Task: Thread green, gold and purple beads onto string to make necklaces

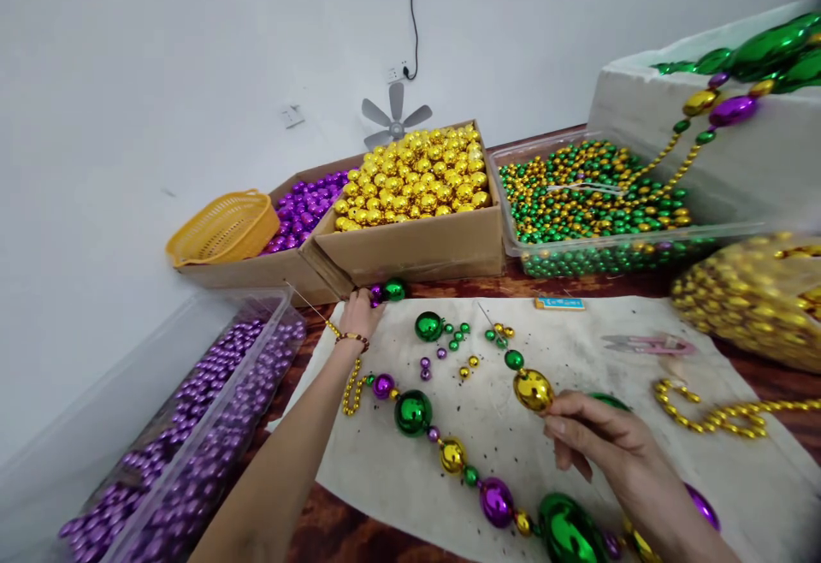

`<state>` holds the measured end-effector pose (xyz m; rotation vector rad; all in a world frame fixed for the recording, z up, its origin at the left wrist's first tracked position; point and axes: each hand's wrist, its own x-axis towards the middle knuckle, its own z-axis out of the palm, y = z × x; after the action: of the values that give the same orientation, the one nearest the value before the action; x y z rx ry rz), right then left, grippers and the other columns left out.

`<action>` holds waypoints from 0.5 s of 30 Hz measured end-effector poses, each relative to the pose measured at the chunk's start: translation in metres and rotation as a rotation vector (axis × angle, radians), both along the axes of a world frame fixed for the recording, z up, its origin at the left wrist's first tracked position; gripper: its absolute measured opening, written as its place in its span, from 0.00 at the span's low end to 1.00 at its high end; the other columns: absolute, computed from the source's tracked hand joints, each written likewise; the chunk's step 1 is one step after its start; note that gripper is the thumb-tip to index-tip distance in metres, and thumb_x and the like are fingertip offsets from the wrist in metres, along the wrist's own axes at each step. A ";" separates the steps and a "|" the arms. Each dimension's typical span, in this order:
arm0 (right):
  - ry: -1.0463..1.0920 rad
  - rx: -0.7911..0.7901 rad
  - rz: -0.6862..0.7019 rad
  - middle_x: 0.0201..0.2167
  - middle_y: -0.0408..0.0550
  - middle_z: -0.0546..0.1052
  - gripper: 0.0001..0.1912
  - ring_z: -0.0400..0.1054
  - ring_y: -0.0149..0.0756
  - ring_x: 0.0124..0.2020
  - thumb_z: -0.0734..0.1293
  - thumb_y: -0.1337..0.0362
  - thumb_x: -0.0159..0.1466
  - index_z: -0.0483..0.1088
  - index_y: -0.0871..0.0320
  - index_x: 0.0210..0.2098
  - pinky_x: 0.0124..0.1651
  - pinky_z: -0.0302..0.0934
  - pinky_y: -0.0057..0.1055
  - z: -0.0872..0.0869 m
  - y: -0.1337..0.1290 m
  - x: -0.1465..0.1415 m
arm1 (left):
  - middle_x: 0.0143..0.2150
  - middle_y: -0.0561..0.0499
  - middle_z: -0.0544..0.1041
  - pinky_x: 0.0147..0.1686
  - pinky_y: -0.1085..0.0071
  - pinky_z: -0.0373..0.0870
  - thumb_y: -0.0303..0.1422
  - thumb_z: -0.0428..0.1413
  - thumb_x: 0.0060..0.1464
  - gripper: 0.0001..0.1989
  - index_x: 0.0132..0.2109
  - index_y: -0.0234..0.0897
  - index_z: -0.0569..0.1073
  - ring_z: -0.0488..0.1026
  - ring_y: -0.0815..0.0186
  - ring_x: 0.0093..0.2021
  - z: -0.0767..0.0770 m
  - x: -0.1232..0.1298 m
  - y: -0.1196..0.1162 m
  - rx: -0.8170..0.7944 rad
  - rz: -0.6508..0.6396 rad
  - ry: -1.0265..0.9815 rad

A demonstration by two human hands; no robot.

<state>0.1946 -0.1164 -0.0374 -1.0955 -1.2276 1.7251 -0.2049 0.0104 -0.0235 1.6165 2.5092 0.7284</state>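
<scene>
My right hand (pixel 596 439) pinches a large shiny gold bead (pixel 534 390) at its right end. A green bead (pixel 514 359) and a thin needle (pixel 488 317) extend beyond it on the same line. Over at the cloth's far left edge, my left hand (pixel 360 317) has its fingers bunched beside small purple beads (pixel 375 293) and a green bead (pixel 394 289); what its fingertips grip is hidden. A garland (pixel 452 455) of green, gold and purple beads curves across the front. Loose small beads (pixel 455 345) and a large green bead (pixel 428 326) lie between my hands.
Cardboard boxes of gold beads (pixel 416 178) and purple beads (pixel 304 208) stand behind, with a yellow basket (pixel 224 225). Purple beads fill a clear bin (pixel 211 426) at left. Pink-handled snips (pixel 647 344), a gold bead chain (pixel 711 417) and a mixed-bead tub (pixel 596 195) are rightward.
</scene>
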 end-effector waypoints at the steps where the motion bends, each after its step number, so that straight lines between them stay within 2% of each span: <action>1: -0.001 -0.001 -0.003 0.20 0.44 0.72 0.14 0.62 0.32 0.23 0.67 0.52 0.61 0.72 0.58 0.36 0.24 0.53 0.26 -0.001 -0.001 0.000 | 0.41 0.44 0.70 0.52 0.58 0.61 0.32 0.60 0.46 0.11 0.37 0.37 0.69 0.68 0.52 0.51 -0.001 0.000 -0.001 0.001 -0.007 -0.034; 4: -0.009 -0.005 -0.012 0.20 0.44 0.71 0.14 0.62 0.32 0.23 0.67 0.52 0.61 0.72 0.58 0.36 0.24 0.53 0.27 -0.001 -0.002 0.001 | 0.42 0.44 0.72 0.51 0.59 0.63 0.31 0.58 0.48 0.11 0.41 0.37 0.69 0.69 0.53 0.51 0.002 0.005 -0.008 0.010 -0.026 -0.171; 7: -0.011 0.010 -0.005 0.20 0.44 0.71 0.14 0.61 0.31 0.23 0.67 0.52 0.61 0.71 0.58 0.35 0.25 0.53 0.27 0.000 -0.002 0.000 | 0.40 0.46 0.74 0.40 0.63 0.70 0.35 0.50 0.57 0.15 0.51 0.37 0.66 0.74 0.59 0.42 0.014 0.020 -0.025 -0.001 -0.064 -0.347; 9: -0.017 0.019 0.000 0.20 0.44 0.71 0.15 0.60 0.31 0.22 0.67 0.52 0.61 0.71 0.59 0.35 0.25 0.53 0.27 0.002 -0.001 -0.001 | 0.40 0.47 0.74 0.33 0.67 0.71 0.37 0.46 0.60 0.17 0.55 0.40 0.65 0.76 0.62 0.37 0.026 0.035 -0.041 -0.010 -0.145 -0.621; 11: -0.023 0.026 0.001 0.19 0.44 0.71 0.15 0.60 0.31 0.22 0.67 0.52 0.61 0.72 0.59 0.34 0.25 0.52 0.27 0.004 -0.001 -0.002 | 0.41 0.47 0.75 0.30 0.71 0.71 0.38 0.50 0.59 0.17 0.55 0.41 0.67 0.76 0.63 0.36 0.039 0.055 -0.056 -0.004 -0.246 -1.071; 13: -0.022 0.036 0.002 0.19 0.44 0.71 0.15 0.61 0.31 0.23 0.67 0.52 0.61 0.72 0.59 0.35 0.24 0.52 0.26 0.005 -0.002 -0.004 | 0.42 0.45 0.75 0.30 0.72 0.71 0.38 0.54 0.57 0.16 0.51 0.39 0.71 0.76 0.63 0.37 0.051 0.076 -0.068 -0.001 -0.292 -1.462; 15: -0.026 0.044 -0.004 0.19 0.44 0.70 0.15 0.61 0.31 0.23 0.66 0.52 0.61 0.72 0.59 0.35 0.24 0.51 0.26 0.006 -0.004 -0.005 | 0.44 0.44 0.75 0.32 0.73 0.72 0.36 0.55 0.57 0.14 0.49 0.37 0.73 0.76 0.64 0.38 0.061 0.098 -0.076 -0.007 -0.299 -1.644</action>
<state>0.1896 -0.1205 -0.0312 -1.0968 -1.2730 1.6774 -0.1065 -0.0656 0.0375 0.6534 1.0289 1.2157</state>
